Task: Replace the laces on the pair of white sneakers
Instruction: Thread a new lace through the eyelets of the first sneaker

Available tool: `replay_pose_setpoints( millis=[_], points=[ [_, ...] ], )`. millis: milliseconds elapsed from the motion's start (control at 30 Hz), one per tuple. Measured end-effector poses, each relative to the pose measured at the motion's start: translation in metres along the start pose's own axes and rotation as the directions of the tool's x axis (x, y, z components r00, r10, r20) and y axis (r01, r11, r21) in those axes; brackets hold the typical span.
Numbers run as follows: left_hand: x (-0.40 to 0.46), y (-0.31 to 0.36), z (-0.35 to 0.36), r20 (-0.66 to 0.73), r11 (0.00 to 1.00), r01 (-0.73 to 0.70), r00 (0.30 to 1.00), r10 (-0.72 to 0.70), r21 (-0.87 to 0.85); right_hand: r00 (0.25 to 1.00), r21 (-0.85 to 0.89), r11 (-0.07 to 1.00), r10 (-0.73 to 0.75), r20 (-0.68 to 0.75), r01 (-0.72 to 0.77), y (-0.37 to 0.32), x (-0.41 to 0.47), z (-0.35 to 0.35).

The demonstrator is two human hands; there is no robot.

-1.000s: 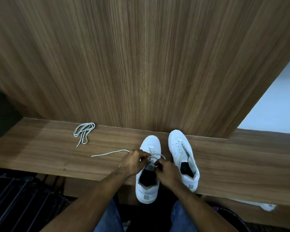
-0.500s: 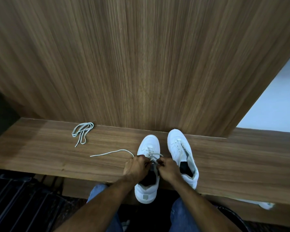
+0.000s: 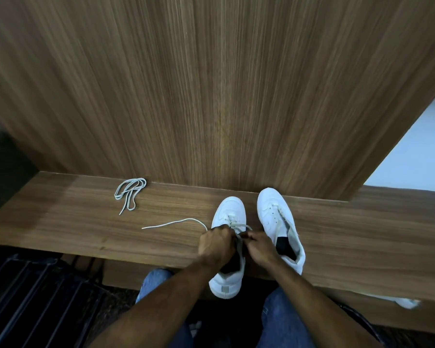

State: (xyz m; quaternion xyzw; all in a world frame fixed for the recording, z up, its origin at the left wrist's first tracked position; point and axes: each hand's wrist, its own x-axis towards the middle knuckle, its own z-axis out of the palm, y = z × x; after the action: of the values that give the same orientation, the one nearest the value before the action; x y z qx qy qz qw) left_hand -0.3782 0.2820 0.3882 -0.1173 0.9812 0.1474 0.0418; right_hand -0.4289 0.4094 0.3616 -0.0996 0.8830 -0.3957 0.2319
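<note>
Two white sneakers stand side by side on a wooden bench (image 3: 73, 229), toes towards the wall. The left sneaker (image 3: 228, 277) hangs its heel over the front edge. My left hand (image 3: 217, 243) and my right hand (image 3: 260, 246) meet over its eyelets, each pinching part of a white lace (image 3: 171, 223) whose free end trails left across the bench. The right sneaker (image 3: 274, 212) holds a lace through its eyelets and is untouched. A bundled grey lace (image 3: 129, 194) lies further left near the wall.
A tall wooden panel (image 3: 211, 96) rises directly behind the bench. My knees in blue jeans (image 3: 284, 320) sit below the front edge. A dark slatted surface (image 3: 35, 297) lies at the lower left, and a white object (image 3: 407, 302) peeks from under the bench at right.
Both hands have drawn closer together over the left sneaker's eyelets. The lace's free end has barely shifted on the bench.
</note>
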Motion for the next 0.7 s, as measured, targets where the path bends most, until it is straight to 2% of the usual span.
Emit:
replay_pose_setpoints(
  millis=[167,333,600,700],
  points=[
    [0.0,-0.003,0.002,-0.008,0.996,0.072,0.997,-0.072,-0.053,0.999,-0.13,0.991,-0.034,-0.015,0.032,-0.005,0.005,-0.001],
    [0.005,0.005,0.009,0.013,0.968,0.204,0.979,-0.205,-0.142,0.999,-0.112,0.992,-0.052,-0.009,0.051,-0.001,0.002,-0.002],
    [0.01,-0.008,0.006,0.056,0.993,0.082,0.995,-0.077,-0.087,0.997,-0.133,0.989,-0.069,-0.027,0.064,-0.006,-0.002,-0.006],
    [0.005,-0.013,0.007,-0.014,0.983,-0.005,1.0,0.002,-0.182,0.997,-0.296,0.954,-0.065,-0.052,0.047,-0.017,-0.006,-0.009]
  ],
)
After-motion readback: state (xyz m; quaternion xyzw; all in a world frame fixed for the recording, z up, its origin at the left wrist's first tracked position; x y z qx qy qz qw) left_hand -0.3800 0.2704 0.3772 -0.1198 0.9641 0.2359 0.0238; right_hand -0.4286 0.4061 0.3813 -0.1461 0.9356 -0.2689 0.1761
